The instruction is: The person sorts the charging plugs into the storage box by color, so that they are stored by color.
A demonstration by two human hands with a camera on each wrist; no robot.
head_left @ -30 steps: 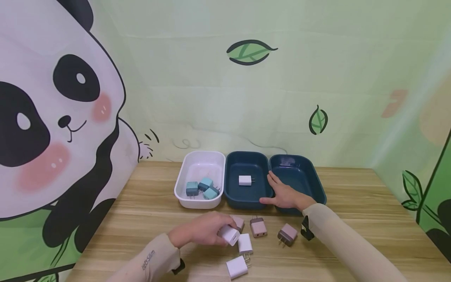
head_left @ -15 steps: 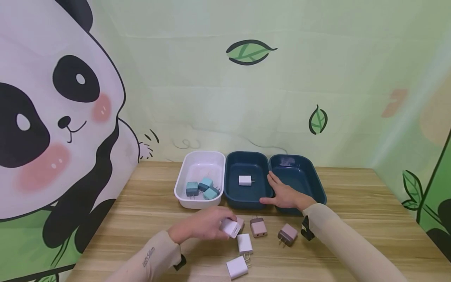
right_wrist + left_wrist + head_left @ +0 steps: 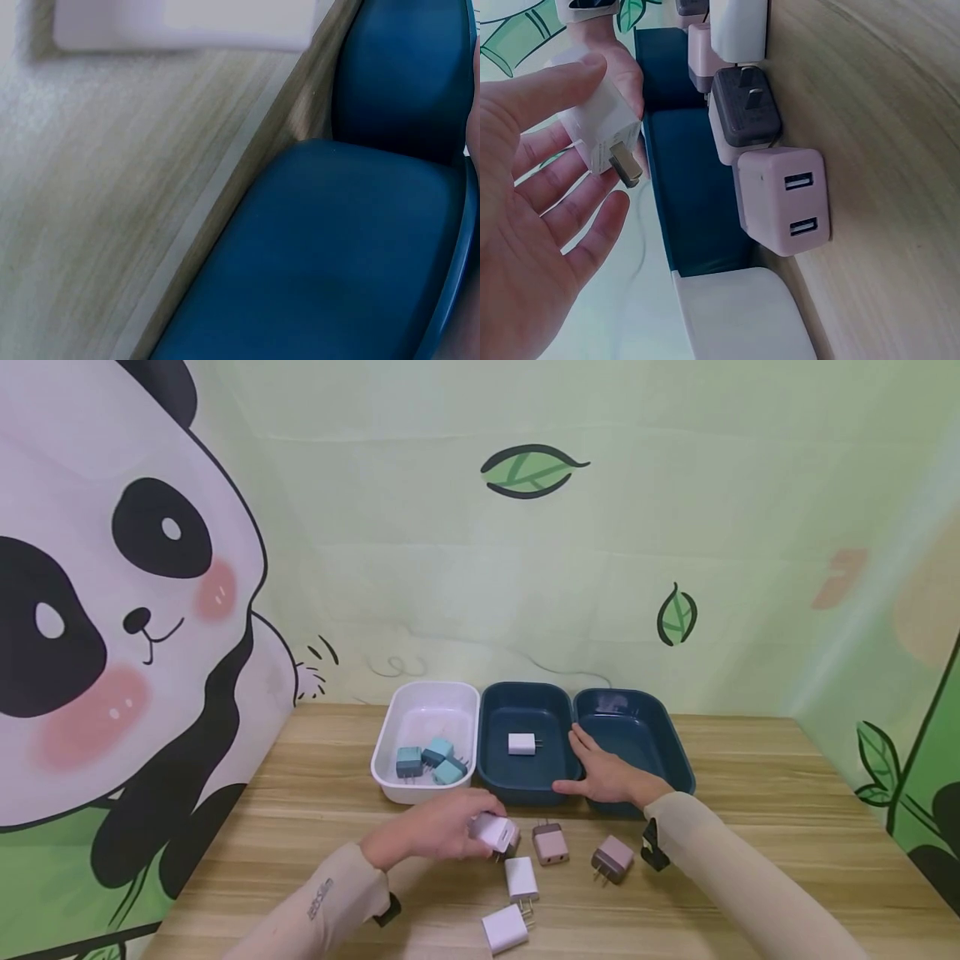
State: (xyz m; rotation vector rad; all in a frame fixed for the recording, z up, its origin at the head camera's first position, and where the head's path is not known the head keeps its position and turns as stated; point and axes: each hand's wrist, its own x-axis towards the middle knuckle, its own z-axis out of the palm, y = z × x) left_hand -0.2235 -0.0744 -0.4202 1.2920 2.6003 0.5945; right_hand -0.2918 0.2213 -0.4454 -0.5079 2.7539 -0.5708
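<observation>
My left hand [image 3: 435, 828] pinches a white charger plug [image 3: 492, 832] between thumb and fingers, just above the table in front of the trays. In the left wrist view its metal prong [image 3: 626, 166] points out from the plug. Behind and partly below it sits a pink-and-brown plug [image 3: 512, 843], mostly covered. My right hand [image 3: 609, 777] rests on the rims where the middle blue tray [image 3: 525, 714] and the right blue tray [image 3: 633, 739] meet, its fingers extended and thumb spread. One white plug [image 3: 521, 744] lies in the middle tray.
A white tray [image 3: 426, 703] at the left holds several teal plugs [image 3: 408, 762]. On the wooden table lie two white plugs, a nearer one [image 3: 505, 928] and a farther one [image 3: 521, 878], and two more pink-and-brown plugs, one central [image 3: 551, 845] and one rightward [image 3: 613, 857].
My left hand has moved slightly up and toward the trays with the white plug, uncovering more of the pink-and-brown plug's lower part. My right hand stays in place.
</observation>
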